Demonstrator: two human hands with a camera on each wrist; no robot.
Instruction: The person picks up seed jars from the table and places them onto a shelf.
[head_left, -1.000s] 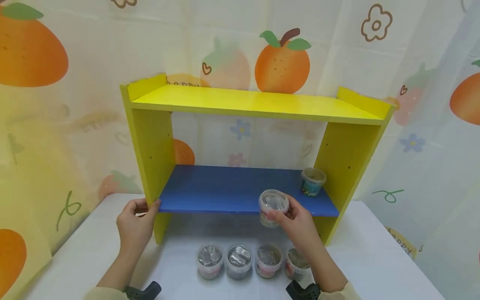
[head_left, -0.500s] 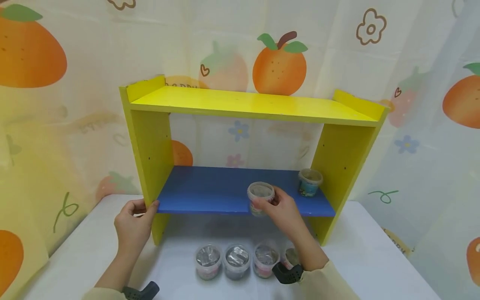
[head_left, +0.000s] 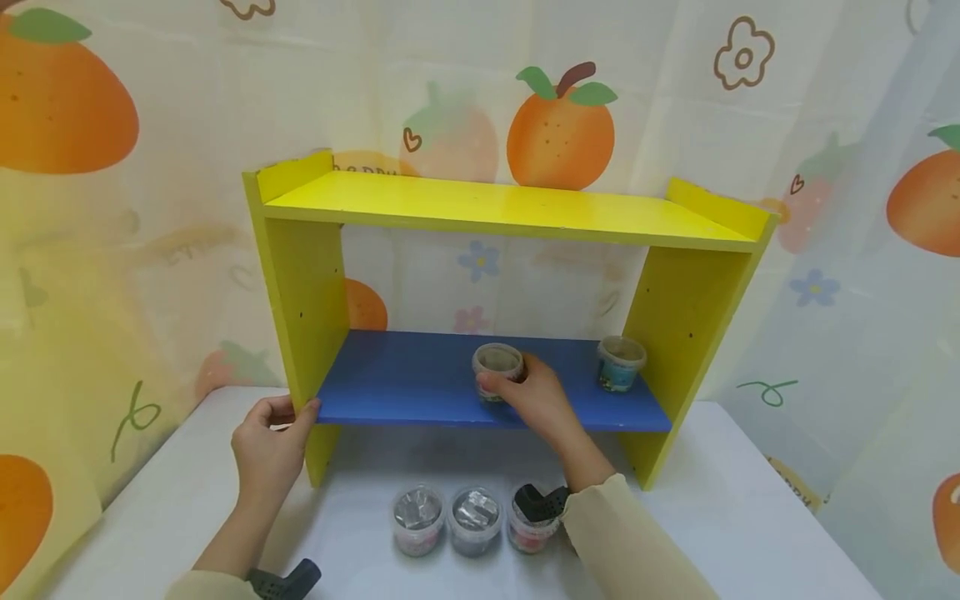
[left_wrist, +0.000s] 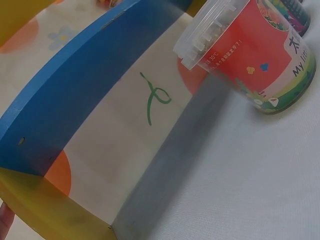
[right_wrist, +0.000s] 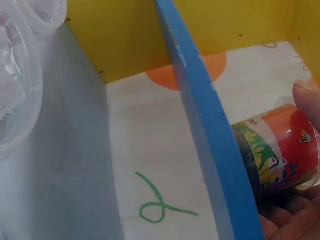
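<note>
My right hand grips a small clear plastic tub from its right side, low over the middle of the blue shelf board. In the right wrist view this tub shows a red and green printed label, its base right at the board. At the left, my left hand holds the yellow side panel of the shelf unit, thumb at the board's front corner. Another tub, with a blue-green label, stands at the board's right end.
Several tubs stand in a row on the white table before the unit, among them a left tub and a middle tub; my right sleeve covers the row's right end. A yellow top board spans above.
My right hand has carried its tub left and back, from in front of the board's edge to over the board. The left hand keeps its hold on the panel.
</note>
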